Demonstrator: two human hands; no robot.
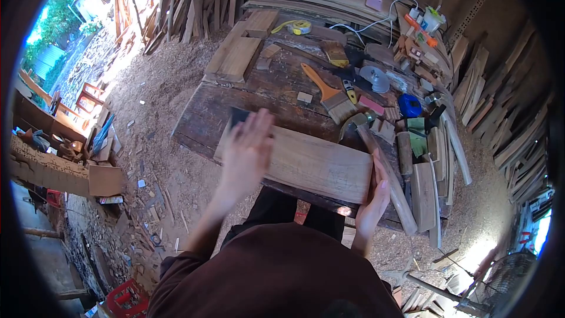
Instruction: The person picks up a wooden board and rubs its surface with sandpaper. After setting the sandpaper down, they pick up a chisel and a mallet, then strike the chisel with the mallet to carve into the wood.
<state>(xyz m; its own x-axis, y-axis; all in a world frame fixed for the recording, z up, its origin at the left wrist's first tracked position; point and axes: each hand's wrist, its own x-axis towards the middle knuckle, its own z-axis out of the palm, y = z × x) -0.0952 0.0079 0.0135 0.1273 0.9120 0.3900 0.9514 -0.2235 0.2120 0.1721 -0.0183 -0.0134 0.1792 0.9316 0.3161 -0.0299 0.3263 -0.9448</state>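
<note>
The wooden board (318,165) runs crosswise from the left hand (248,150), grip unclear, to the open right hand (372,209).

Your long, rectangular, light-brown wooden board (321,164) lies flat along the near edge of the dark wooden surface (203,112), its broad face up, with faint grain streaks showing. Your right hand (372,206) touches its right end. At its left end, a small black flat piece (239,116) shows beyond your blurred left hand (250,150), mostly hidden.
</note>
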